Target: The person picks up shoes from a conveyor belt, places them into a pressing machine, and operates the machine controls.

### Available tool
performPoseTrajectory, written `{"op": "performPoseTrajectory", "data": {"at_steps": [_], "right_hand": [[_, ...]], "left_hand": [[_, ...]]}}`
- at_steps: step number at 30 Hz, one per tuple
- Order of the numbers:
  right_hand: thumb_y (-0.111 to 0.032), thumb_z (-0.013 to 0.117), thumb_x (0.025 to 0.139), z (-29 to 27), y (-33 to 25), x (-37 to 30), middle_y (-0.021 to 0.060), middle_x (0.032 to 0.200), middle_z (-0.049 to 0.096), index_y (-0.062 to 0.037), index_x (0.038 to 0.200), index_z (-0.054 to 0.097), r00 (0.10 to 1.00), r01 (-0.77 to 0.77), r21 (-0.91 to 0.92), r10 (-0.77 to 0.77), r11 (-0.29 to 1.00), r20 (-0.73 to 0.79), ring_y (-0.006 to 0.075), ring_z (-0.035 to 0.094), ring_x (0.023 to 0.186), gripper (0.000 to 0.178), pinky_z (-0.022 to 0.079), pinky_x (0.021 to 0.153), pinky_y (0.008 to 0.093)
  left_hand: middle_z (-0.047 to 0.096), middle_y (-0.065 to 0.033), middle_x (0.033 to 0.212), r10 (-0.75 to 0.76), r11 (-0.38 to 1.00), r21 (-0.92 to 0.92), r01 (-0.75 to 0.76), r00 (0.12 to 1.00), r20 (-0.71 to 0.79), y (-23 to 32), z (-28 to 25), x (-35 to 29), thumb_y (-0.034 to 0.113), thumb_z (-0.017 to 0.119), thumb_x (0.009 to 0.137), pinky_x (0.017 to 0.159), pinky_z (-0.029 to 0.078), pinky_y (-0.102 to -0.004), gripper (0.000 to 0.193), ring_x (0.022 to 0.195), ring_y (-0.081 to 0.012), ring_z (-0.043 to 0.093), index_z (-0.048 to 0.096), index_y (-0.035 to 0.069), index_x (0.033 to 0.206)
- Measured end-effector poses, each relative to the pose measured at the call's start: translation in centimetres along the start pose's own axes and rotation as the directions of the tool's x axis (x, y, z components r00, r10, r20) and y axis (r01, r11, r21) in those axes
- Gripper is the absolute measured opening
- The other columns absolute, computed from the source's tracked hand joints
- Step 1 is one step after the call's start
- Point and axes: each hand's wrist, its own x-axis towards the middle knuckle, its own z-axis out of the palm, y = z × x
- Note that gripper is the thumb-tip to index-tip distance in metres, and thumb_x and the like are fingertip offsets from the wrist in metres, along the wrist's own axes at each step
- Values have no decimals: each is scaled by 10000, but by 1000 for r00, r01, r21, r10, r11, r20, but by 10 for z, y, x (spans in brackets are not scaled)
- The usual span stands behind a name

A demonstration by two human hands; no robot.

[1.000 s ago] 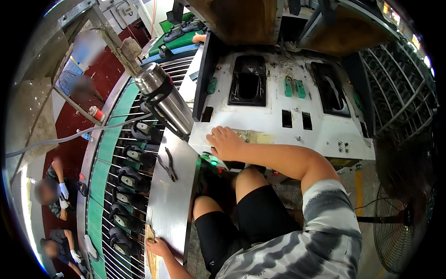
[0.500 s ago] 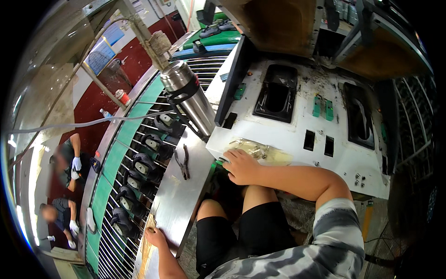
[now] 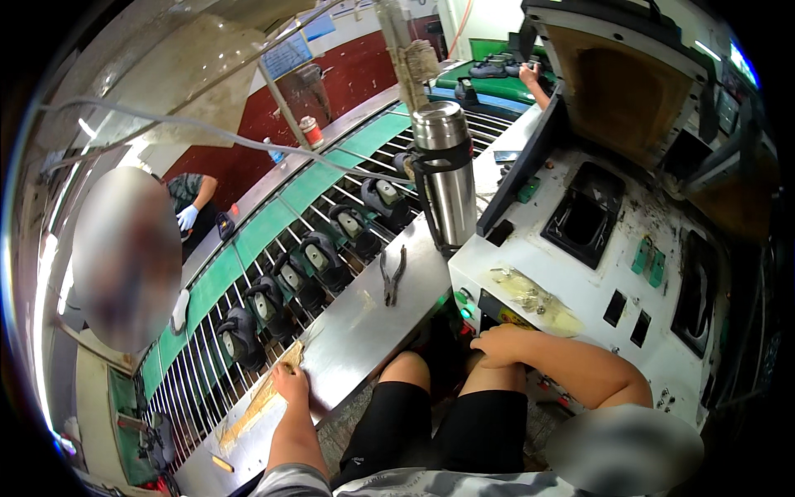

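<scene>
My left hand rests on the metal bench beside the conveyor, over a strip of yellowish tape. Its fingers are bent together; a small brownish spot shows at them, too small to name. In front of the white machine's panel, over my knee, is my right hand, its fingers curled and no object visible in them. Close above it sit green lit buttons. Pliers lie on the bench, and a steel thermos stands upright at its far end.
Several dark shoes stand along the conveyor's rods. The white machine has a dark recessed mould and a raised lid. Across the conveyor is a person in gloves. Another person's hand touches shoes at the far end.
My right hand has left the green buttons and moved lower along the panel. My left hand stays on the taped bench. The view has turned left, and another person's hand now shows far off.
</scene>
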Motion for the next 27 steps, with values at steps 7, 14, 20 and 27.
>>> {"op": "performPoseTrajectory", "data": {"at_steps": [7, 14, 20, 27], "right_hand": [[-357, 588, 833, 5, -11, -9, 139, 1077, 635, -112, 1161, 594, 999, 17, -92, -20, 996, -37, 322, 606, 1040, 410, 495, 858, 446], [-360, 580, 824, 7, -9, -8, 144, 1078, 642, -113, 1171, 591, 997, 75, -19, -75, 997, -4, 332, 618, 1019, 426, 504, 845, 448], [-400, 602, 810, 11, -1, -1, 159, 1089, 646, -116, 1193, 583, 999, 29, -11, -29, 1000, -32, 347, 617, 1018, 477, 502, 845, 460], [-399, 628, 800, 8, -12, 0, 165, 1144, 619, -112, 1237, 570, 999, 40, 33, -39, 999, -20, 355, 583, 1068, 526, 467, 915, 456]], "left_hand": [[599, -165, 975, 6, 1000, -16, -7, 1000, -25, -1, -3, -1, 131, 620, 720, 823, 449, -483, 228, 954, -376, 565, 597, 43, 930], [598, -157, 973, 0, 1000, -24, -1, 1000, -22, 4, -7, -2, 148, 627, 719, 828, 436, -477, 233, 951, -365, 559, 602, 45, 927], [598, -159, 939, -18, 1000, -21, 17, 999, -44, 2, -10, -2, 144, 625, 707, 811, 450, -473, 209, 929, -366, 561, 595, 47, 890], [590, -150, 989, -20, 999, -39, 15, 992, -126, -8, -8, -3, 182, 639, 709, 902, 416, -453, 243, 991, -360, 531, 604, 44, 906]]}}
